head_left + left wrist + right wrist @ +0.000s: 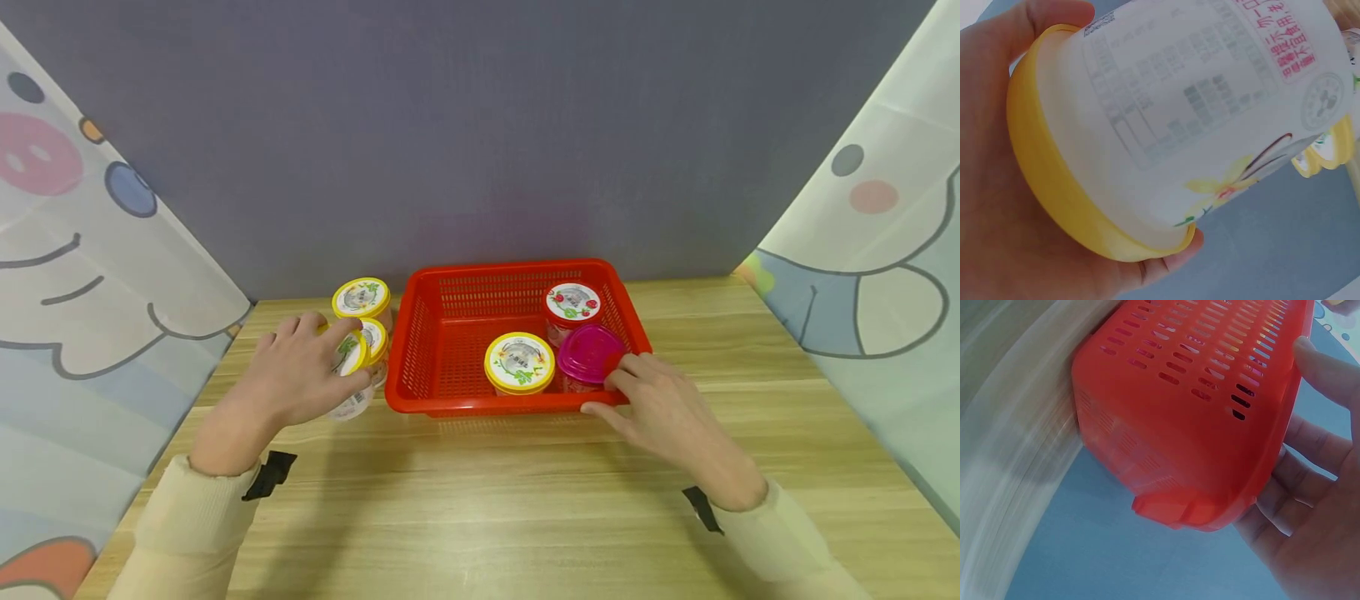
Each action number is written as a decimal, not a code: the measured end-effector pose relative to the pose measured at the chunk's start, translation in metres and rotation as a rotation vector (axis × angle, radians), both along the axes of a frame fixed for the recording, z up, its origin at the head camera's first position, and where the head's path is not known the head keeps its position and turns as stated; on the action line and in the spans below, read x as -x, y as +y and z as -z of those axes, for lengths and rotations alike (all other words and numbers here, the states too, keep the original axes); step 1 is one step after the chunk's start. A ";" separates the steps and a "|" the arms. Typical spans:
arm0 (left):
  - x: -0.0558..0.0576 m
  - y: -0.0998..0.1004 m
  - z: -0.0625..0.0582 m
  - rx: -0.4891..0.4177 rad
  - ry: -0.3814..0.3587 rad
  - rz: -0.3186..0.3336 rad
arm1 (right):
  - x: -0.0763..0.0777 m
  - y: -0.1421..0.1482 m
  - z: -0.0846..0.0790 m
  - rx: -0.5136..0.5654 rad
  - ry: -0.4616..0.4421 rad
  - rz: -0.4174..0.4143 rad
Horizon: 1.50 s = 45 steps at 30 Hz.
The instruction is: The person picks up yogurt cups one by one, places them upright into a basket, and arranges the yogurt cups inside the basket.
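My left hand grips a white tub by its yellow lid, thumb on one side and fingers on the other. The tub is tilted and carries printed text and a yellow flower. Two more yellow-lidded tubs stand just beyond it, left of the red basket. At the basket's front right corner my right hand holds the rim, with the thumb on the outer side. Inside the basket are a yellow-lidded tub, a red-lidded tub and a magenta-lidded tub, which is close to my right fingers.
The wooden table extends in front of the basket and to both sides. A grey wall rises right behind the basket. Cartoon-printed sheets hang at the left and right.
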<state>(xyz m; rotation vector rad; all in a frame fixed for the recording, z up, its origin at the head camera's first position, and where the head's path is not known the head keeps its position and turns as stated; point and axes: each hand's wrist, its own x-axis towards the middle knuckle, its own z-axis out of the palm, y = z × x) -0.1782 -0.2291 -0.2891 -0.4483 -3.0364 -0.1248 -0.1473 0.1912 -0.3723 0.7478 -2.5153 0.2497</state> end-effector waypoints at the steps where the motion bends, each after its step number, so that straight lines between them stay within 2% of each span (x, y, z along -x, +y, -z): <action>1: 0.001 0.001 -0.003 -0.006 -0.005 0.006 | 0.000 0.000 0.000 0.000 -0.003 0.001; 6: 0.007 0.002 -0.016 -0.057 -0.040 0.000 | -0.001 -0.001 -0.001 0.001 -0.014 0.007; 9: 0.012 0.001 -0.022 -0.059 -0.045 -0.011 | -0.001 -0.001 -0.001 0.000 -0.019 0.009; 14: 0.021 0.004 -0.027 -0.032 -0.027 -0.007 | -0.002 0.000 -0.001 0.003 -0.021 0.010; 22: 0.038 0.012 -0.039 -0.084 -0.036 0.022 | -0.002 0.000 -0.001 0.002 -0.022 0.017; 27: 0.047 0.018 -0.047 -0.067 -0.058 0.028 | -0.002 0.000 -0.002 0.002 -0.021 0.019; 36: 0.067 0.032 -0.052 -0.045 -0.087 0.042 | -0.001 0.001 -0.002 0.002 -0.018 0.016; 45: 0.084 0.049 -0.049 -0.061 -0.108 0.061 | 0.000 -0.001 0.000 0.005 -0.010 0.013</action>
